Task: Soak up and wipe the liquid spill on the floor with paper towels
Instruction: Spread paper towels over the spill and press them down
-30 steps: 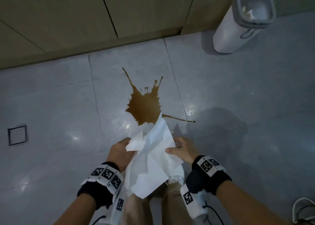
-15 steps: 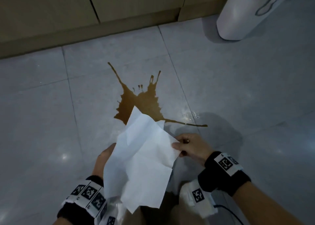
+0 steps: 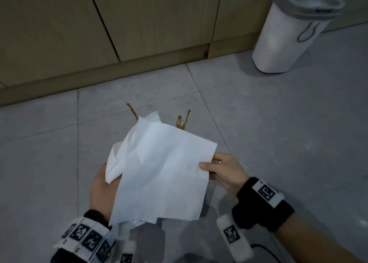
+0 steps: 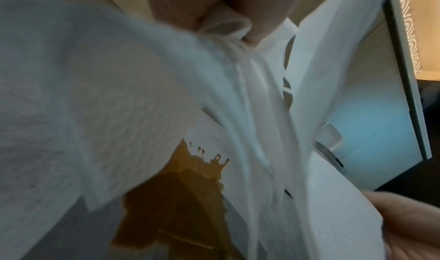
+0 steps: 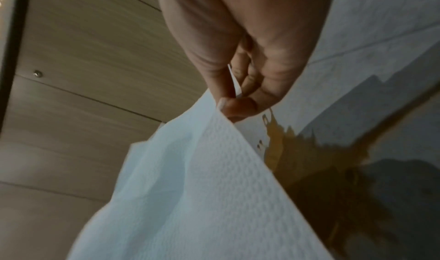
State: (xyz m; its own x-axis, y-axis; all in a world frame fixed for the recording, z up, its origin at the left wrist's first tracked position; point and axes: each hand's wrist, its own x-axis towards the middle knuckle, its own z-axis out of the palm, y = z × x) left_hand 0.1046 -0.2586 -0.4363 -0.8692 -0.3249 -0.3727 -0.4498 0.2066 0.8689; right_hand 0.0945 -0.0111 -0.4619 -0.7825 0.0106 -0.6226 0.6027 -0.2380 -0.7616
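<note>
A white paper towel (image 3: 161,171) is spread out in the air between both hands, above the grey floor tiles (image 3: 278,123). My left hand (image 3: 101,189) grips its left side from underneath, fingers hidden by the sheet. My right hand (image 3: 221,170) pinches its right edge between thumb and fingers (image 5: 238,106). The brown liquid spill (image 3: 182,121) lies on the floor under the towel; only two splash tips show in the head view. Both wrist views show the wide puddle (image 4: 176,203) (image 5: 314,166) beneath the hanging paper towel (image 4: 95,113) (image 5: 202,188).
Wooden cabinet fronts (image 3: 139,24) with a plinth run along the far side of the floor. A white bin (image 3: 288,27) with a grey lid stands at the back right. A cable (image 3: 264,250) trails by my right wrist.
The towel has been unfolded wider and lifted forward, so it covers most of the spill in the head view. My right hand has slid out to the sheet's right edge; the camera tilted up.
</note>
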